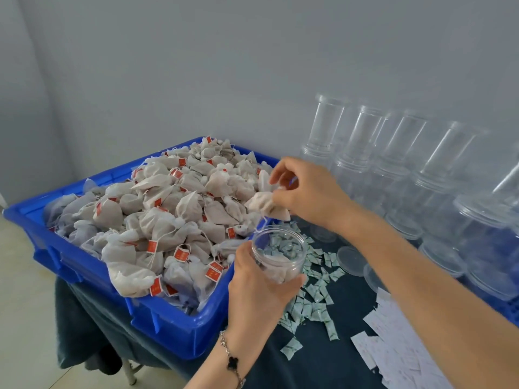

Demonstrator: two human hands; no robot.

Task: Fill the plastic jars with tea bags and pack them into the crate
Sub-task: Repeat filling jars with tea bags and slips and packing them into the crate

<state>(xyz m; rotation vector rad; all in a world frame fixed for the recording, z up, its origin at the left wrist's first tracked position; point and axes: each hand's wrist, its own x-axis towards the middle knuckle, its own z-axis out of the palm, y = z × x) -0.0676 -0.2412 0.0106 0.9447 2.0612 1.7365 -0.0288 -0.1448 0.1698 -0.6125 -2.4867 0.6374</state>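
Note:
A blue crate (168, 327) on the left is heaped with white tea bags (157, 220) carrying red tags. My left hand (258, 287) grips a clear plastic jar (280, 256), held tilted just right of the crate's near corner; a few tea bags lie inside it. My right hand (306, 192) pinches a tea bag (264, 204) above the jar's mouth, at the crate's right rim. Its string hangs down toward the jar.
Stacks of empty clear jars (393, 153) line the wall at the right. Loose clear lids (351, 259) lie on the dark cloth, beside several small green-white sachets (311, 301) and white paper slips (393, 341). More jars stand in a blue bin (511, 313) at far right.

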